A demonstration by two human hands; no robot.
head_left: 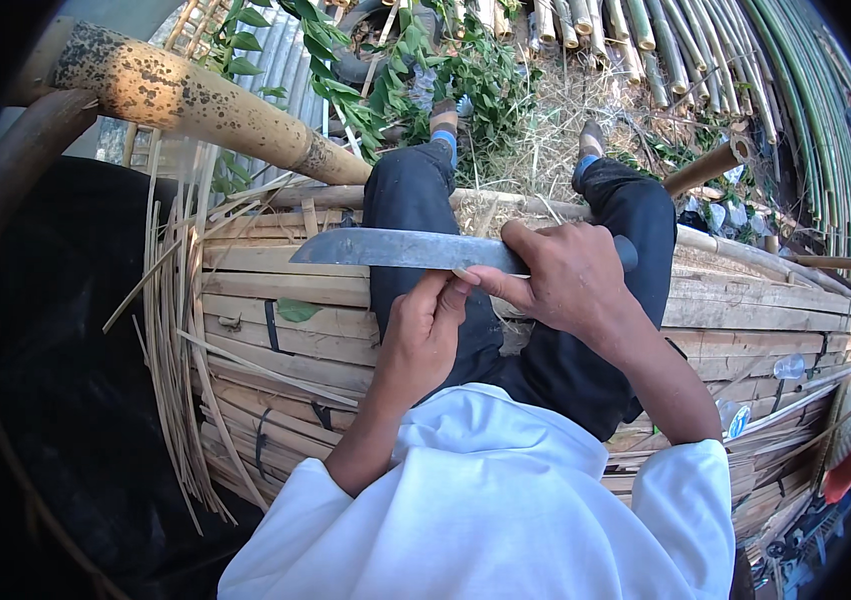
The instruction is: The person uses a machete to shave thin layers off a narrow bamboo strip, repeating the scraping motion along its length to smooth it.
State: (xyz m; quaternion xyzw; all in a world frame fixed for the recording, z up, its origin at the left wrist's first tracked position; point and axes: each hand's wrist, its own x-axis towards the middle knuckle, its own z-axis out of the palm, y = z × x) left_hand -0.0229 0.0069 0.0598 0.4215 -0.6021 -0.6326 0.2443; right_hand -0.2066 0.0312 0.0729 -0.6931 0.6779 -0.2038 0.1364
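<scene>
In the head view, the long grey metal knife with a slanted tip (pixel 386 248) is over the legs in black trousers (pixel 408 195), its long side almost flat from left to right, tip to the left. The right hand (pixel 578 275) has its fingers curled round the handle end, while the left hand (pixel 421 325) has finger and thumb close together under the blade, maybe pinching something too tiny to tell. It seems best to hold the knife steady and keep both thumbs off its edge.

1x knife (pixel 386 248), 2x hands (pixel 418 338) (pixel 578 280), 2x legs (pixel 411 190) (pixel 634 215), min. 10 bamboo poles (pixel 668 50)
</scene>
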